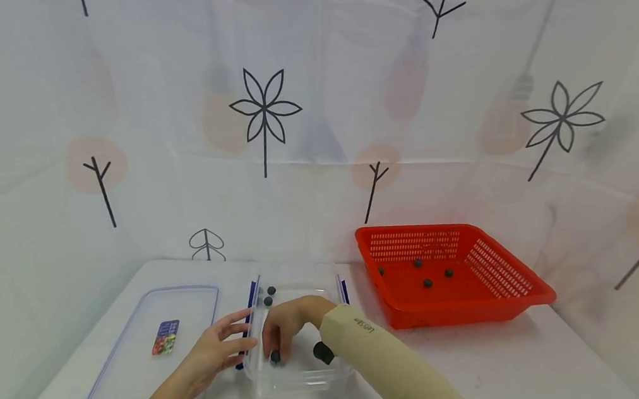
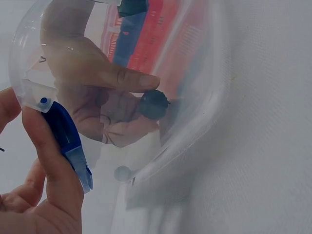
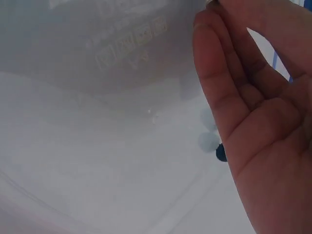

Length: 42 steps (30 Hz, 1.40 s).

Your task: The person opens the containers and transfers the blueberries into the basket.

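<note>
In the head view a clear plastic container (image 1: 306,378) stands at the middle of the white table. My right hand (image 1: 291,321) reaches down inside it and pinches a small dark round ball (image 1: 275,357) between thumb and fingers. Through the clear wall the left wrist view shows this ball (image 2: 154,104) with a rough edge. Two more dark balls (image 1: 269,296) lie at the container's far left corner. My left hand (image 1: 216,355) rests with spread, fairly straight fingers against the container's left side, beside a blue latch (image 2: 66,134).
A red basket (image 1: 455,314) with several dark balls stands to the right. On the left lies a clear lid (image 1: 132,380) with a blue rim and a colourful label (image 1: 165,338). A patterned white curtain (image 1: 313,130) hangs behind the table (image 1: 482,363).
</note>
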Tool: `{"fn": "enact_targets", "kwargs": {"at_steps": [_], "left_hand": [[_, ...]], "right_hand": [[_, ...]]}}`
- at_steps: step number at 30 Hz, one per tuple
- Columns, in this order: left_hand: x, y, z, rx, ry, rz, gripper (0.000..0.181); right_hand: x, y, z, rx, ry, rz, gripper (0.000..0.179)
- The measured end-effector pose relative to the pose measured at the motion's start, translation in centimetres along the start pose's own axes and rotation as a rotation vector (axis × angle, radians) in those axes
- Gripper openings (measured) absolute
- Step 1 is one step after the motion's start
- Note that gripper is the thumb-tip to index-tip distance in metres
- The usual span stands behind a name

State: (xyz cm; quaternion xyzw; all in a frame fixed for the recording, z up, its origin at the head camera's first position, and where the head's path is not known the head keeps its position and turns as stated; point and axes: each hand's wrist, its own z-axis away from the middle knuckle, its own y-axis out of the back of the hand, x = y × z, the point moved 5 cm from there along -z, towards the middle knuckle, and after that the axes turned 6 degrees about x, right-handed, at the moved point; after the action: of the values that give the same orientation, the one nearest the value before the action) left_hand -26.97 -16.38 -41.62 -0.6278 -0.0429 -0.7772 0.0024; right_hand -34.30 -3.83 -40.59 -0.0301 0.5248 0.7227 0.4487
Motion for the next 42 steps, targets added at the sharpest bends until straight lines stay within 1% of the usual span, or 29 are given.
{"fn": "enact_targets", "kwargs": {"at_steps": [3, 5, 8, 11, 14, 16, 19, 21, 24, 27, 30, 32, 34, 39, 42], "left_hand": [[0.1, -0.1, 0.0, -0.004, -0.004, 0.002, 0.067], [0.1, -0.2, 0.0, -0.004, -0.004, -0.001, 0.067], [0.2, -0.3, 0.0, 0.001, -0.007, -0.008, 0.066], [0.2, -0.3, 0.1, 0.007, -0.006, -0.013, 0.065], [0.2, -0.3, 0.1, 0.005, -0.008, -0.014, 0.065], [0.2, -0.2, 0.2, 0.006, -0.009, -0.014, 0.065], [0.1, 0.0, 0.2, 0.014, -0.006, -0.022, 0.066], [0.0, 0.0, 0.2, 0.02, -0.006, -0.026, 0.067], [0.0, 0.1, 0.1, 0.02, -0.006, -0.024, 0.068], [0.0, -0.1, 0.2, 0.008, -0.009, -0.011, 0.067], [0.1, -0.2, 0.3, -0.001, -0.01, 0.0, 0.066], [0.1, -0.2, 0.4, -0.001, -0.012, 0.0, 0.066], [0.1, -0.2, 0.4, -0.001, -0.009, 0.001, 0.066], [0.0, -0.2, 0.4, -0.005, -0.012, 0.008, 0.066], [-0.1, -0.3, 0.3, -0.015, -0.013, 0.01, 0.067]], "right_hand": [[0.1, 0.3, 0.2, 0.035, -0.028, 0.036, 0.02], [0.3, 0.6, 0.5, 0.066, -0.038, 0.024, 0.018], [0.4, 1.6, 1.3, 0.126, -0.019, -0.006, 0.017], [0.3, 3.0, 2.6, 0.205, 0.007, -0.055, 0.015], [0.0, 4.2, 4.2, 0.299, 0.007, -0.115, 0.012], [-0.5, 4.7, 5.4, 0.352, 0.012, -0.147, 0.01], [-1.5, 5.0, 7.0, 0.413, 0.019, -0.187, 0.01], [-2.0, 5.0, 8.0, 0.464, 0.019, -0.192, 0.01], [-2.3, 4.8, 9.7, 0.569, 0.006, -0.218, 0.011], [-2.1, 4.3, 11.5, 0.686, 0.0, -0.276, 0.013], [-1.5, 3.8, 13.3, 0.771, -0.012, -0.34, 0.014], [-1.1, 3.3, 14.6, 0.806, -0.022, -0.371, 0.015], [-0.7, 3.0, 15.8, 0.83, -0.025, -0.38, 0.016], [0.5, 2.2, 18.7, 0.905, -0.013, -0.337, 0.018], [1.9, 1.7, 20.4, 0.954, -0.045, -0.327, 0.02]]}}
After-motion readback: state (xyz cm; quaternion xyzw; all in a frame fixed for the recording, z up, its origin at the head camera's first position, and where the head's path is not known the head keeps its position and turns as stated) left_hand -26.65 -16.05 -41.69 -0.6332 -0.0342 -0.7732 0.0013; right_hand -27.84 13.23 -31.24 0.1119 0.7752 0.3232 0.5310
